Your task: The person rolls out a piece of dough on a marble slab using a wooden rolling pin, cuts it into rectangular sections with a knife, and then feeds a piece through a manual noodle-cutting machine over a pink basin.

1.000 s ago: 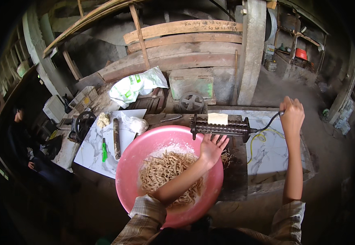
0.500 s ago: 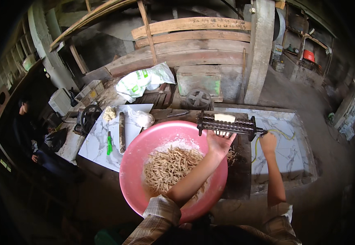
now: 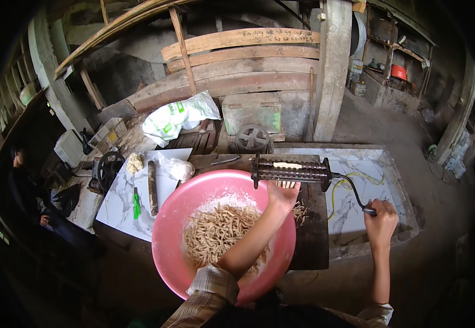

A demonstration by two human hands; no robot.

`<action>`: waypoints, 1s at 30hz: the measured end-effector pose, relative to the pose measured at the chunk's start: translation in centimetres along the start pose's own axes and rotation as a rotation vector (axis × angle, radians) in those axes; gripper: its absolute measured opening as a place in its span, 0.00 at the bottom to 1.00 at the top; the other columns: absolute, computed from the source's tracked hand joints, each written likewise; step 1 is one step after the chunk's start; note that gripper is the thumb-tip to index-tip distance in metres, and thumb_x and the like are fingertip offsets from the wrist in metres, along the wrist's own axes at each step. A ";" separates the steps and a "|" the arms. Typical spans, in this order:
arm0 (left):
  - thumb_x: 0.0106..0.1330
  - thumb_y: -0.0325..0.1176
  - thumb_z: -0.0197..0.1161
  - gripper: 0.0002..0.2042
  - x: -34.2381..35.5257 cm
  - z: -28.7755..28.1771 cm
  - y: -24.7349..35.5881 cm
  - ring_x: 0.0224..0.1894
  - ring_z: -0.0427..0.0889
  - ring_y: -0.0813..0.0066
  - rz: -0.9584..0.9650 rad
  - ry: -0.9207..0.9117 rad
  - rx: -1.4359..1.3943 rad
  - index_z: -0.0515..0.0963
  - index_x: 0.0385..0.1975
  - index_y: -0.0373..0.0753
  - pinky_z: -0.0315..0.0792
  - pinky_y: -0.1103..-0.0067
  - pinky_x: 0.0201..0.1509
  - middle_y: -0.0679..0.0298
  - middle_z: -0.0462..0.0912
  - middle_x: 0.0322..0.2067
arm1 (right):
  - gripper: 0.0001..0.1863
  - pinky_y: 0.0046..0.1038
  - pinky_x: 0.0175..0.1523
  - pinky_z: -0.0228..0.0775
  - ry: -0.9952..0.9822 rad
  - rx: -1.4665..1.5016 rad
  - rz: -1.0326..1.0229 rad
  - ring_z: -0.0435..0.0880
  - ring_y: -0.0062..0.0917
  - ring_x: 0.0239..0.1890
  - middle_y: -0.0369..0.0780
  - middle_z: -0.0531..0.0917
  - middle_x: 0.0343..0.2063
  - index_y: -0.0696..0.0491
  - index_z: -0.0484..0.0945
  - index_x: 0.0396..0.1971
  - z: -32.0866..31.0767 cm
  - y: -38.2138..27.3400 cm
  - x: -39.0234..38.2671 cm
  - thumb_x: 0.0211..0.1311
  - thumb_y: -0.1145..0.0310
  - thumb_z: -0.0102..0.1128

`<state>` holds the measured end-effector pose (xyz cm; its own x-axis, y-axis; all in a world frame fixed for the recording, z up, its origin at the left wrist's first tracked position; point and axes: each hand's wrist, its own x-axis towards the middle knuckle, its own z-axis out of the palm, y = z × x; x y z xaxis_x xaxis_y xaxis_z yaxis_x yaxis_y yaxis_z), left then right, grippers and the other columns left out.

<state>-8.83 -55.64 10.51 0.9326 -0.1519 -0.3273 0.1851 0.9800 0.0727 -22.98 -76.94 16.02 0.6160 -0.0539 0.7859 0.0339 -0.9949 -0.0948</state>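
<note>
A hand-cranked dough cutter (image 3: pixel 291 171) with dark ridged rollers stands at the right of a pink basin (image 3: pixel 163 240). A pale dough sheet (image 3: pixel 287 165) lies in its rollers, and cut dough strips (image 3: pixel 285 185) come out on the near side. Under these strips is my left hand (image 3: pixel 282 198), palm up with fingers stretched out, partly hidden by the cutter. My right hand (image 3: pixel 381 221) is closed round the grip of the crank handle (image 3: pixel 356 191), low at the right. A floury heap of cut dough strips (image 3: pixel 215 232) fills the basin's middle, partly behind my left forearm.
Left of the basin, a marble-patterned board (image 3: pixel 118 205) carries a rolling pin (image 3: pixel 152 188), a green-handled knife (image 3: pixel 137 203), a dough lump (image 3: pixel 134 163) and a plastic bag (image 3: pixel 178 168). A white sack (image 3: pixel 180 117) lies behind. A person (image 3: pixel 27 186) is at far left.
My right hand has swung the crank down and to the right, towards me. The dough sheet has sunk lower into the rollers. My left hand stays beneath; the whole view has shifted slightly.
</note>
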 end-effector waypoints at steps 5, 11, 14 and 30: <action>0.70 0.42 0.43 0.17 0.2 -0.4 0.3 0.50 0.77 0.67 0.009 0.008 0.017 0.72 0.48 0.38 0.71 0.65 0.58 0.61 0.78 0.47 | 0.11 0.33 0.28 0.62 0.158 -0.118 -0.153 0.70 0.32 0.20 0.38 0.71 0.13 0.53 0.65 0.12 0.3 0.2 5.2 0.38 0.79 0.60; 0.70 0.38 0.44 0.16 0.4 -0.1 0.3 0.53 0.75 0.65 0.018 0.012 -0.030 0.71 0.49 0.35 0.69 0.65 0.60 0.59 0.76 0.49 | 0.10 0.33 0.29 0.63 0.281 -0.173 -0.192 0.70 0.32 0.22 0.39 0.71 0.14 0.54 0.65 0.14 2.6 0.7 11.2 0.42 0.79 0.57; 0.70 0.38 0.44 0.16 0.5 -0.1 0.5 0.53 0.74 0.65 0.002 0.015 -0.026 0.71 0.50 0.35 0.69 0.65 0.60 0.59 0.76 0.49 | 0.08 0.35 0.31 0.65 0.276 -0.112 -0.168 0.72 0.34 0.24 0.40 0.73 0.16 0.55 0.66 0.16 5.0 1.1 13.7 0.44 0.78 0.57; 0.70 0.37 0.45 0.11 1.3 -4.7 0.4 0.29 0.77 0.74 -0.137 -0.191 -0.079 0.73 0.32 0.41 0.78 0.78 0.36 0.66 0.77 0.30 | 0.06 0.42 0.35 0.72 -0.417 0.114 0.184 0.79 0.45 0.29 0.46 0.79 0.21 0.55 0.75 0.26 15.8 2.7 -3.9 0.45 0.76 0.60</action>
<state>-9.05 -54.85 5.71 0.9436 -0.2978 -0.1448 0.2956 0.9546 -0.0365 -12.82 -78.06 3.07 0.8826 -0.1670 0.4395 -0.0341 -0.9550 -0.2945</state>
